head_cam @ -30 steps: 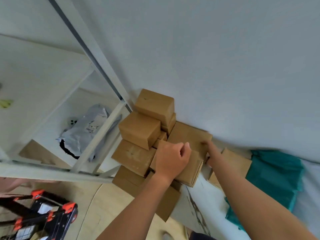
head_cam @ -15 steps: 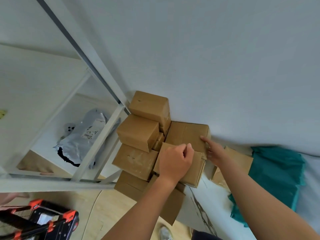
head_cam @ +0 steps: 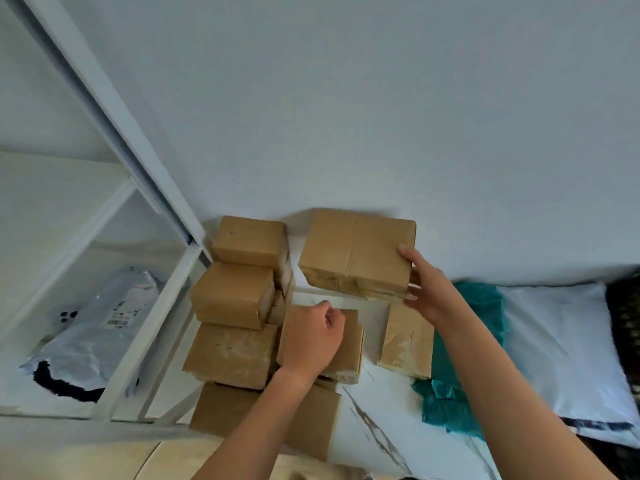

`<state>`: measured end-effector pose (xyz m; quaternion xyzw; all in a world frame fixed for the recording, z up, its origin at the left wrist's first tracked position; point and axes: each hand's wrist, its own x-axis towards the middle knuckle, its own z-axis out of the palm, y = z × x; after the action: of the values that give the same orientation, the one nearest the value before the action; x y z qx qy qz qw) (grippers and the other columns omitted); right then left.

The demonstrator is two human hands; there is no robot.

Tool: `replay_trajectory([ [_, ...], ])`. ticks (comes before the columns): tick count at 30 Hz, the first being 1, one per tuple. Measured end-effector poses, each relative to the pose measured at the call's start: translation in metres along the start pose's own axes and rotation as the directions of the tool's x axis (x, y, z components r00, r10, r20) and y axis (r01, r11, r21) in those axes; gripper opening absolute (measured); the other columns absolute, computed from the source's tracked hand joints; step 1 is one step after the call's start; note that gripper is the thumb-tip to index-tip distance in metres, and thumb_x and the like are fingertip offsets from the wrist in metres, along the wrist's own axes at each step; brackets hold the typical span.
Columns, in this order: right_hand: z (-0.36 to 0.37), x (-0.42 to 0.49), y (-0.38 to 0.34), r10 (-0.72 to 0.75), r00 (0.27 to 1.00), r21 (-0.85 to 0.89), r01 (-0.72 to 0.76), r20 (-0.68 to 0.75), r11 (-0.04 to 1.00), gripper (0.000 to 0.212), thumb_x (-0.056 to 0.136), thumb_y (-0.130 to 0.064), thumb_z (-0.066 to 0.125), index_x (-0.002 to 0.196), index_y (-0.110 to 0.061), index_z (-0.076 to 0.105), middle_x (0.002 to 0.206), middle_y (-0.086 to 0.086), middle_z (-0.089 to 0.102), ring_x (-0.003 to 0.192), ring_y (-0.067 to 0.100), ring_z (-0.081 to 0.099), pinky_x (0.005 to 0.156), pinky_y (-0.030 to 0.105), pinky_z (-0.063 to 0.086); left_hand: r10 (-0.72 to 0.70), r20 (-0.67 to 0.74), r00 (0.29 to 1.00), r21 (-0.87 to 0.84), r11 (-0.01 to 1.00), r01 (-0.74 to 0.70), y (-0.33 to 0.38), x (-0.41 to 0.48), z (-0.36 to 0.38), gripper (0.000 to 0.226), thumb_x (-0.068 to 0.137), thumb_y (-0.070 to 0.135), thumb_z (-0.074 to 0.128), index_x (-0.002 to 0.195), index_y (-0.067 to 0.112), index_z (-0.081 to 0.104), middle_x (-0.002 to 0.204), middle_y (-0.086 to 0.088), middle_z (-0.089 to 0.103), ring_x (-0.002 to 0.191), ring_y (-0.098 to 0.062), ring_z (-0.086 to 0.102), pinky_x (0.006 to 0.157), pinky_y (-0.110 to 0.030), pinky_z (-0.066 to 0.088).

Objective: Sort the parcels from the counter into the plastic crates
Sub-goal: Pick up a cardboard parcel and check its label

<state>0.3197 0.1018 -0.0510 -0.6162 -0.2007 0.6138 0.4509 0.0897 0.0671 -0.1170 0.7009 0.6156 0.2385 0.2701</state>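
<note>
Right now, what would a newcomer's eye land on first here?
The stack of brown boxes piled against the white rack's post, left of centre. Next, the big box by the wall with the right hand gripping its right edge, while the left hand rests in a fist on a smaller box. To the right, a teal bag lies on the counter.

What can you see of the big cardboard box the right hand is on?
The big cardboard box is plain brown, wider than the other parcels, with a seam running across the middle of its top face and clear tape glinting along its near edge. It looks closed and undamaged. It sits close to the white wall, apart from the stack of smaller boxes to its left. The right hand grips its right end, thumb on top; whether it rests on the counter or is lifted is unclear.
</note>
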Motion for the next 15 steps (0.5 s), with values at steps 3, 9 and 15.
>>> replay_trajectory([
  [3,0.003,-0.046,-0.014,-0.095,0.995,0.128,0.093,0.010,0.987,0.043,0.095,-0.049,0.067,0.121,-0.015,0.067,0.110,0.007,0.066,0.096,0.024,0.067,0.083,0.041,0.058,0.025,0.043,0.999,-0.147,0.989,-0.019,0.007,-0.005,-0.012,0.038,0.105,0.040,0.050,0.072,0.022,0.056,0.057,0.004,0.055,0.051,-0.010,0.052,0.053,-0.032,0.044],
  [9,0.016,-0.120,0.006,-0.314,0.949,0.369,0.280,0.032,0.886,0.068,0.090,-0.048,0.073,0.147,-0.016,0.054,0.141,0.016,0.063,0.124,0.034,0.066,0.099,0.052,0.056,0.071,0.090,0.993,-0.855,0.517,0.040,0.083,-0.024,-0.071,0.069,0.092,0.073,0.051,0.152,0.040,0.042,0.130,0.013,0.070,0.119,-0.009,0.069,0.098,-0.032,0.058],
  [15,0.000,-0.175,0.024,-0.458,0.887,0.397,0.397,0.067,0.828,0.054,0.103,-0.042,0.039,0.141,-0.007,0.056,0.129,0.017,0.071,0.112,0.029,0.072,0.088,0.039,0.062,0.148,-0.045,0.988,-0.834,0.539,-0.119,0.122,-0.074,-0.081,0.062,0.088,0.065,0.065,0.143,0.053,0.039,0.133,0.016,0.066,0.121,-0.008,0.068,0.094,-0.029,0.060],
])
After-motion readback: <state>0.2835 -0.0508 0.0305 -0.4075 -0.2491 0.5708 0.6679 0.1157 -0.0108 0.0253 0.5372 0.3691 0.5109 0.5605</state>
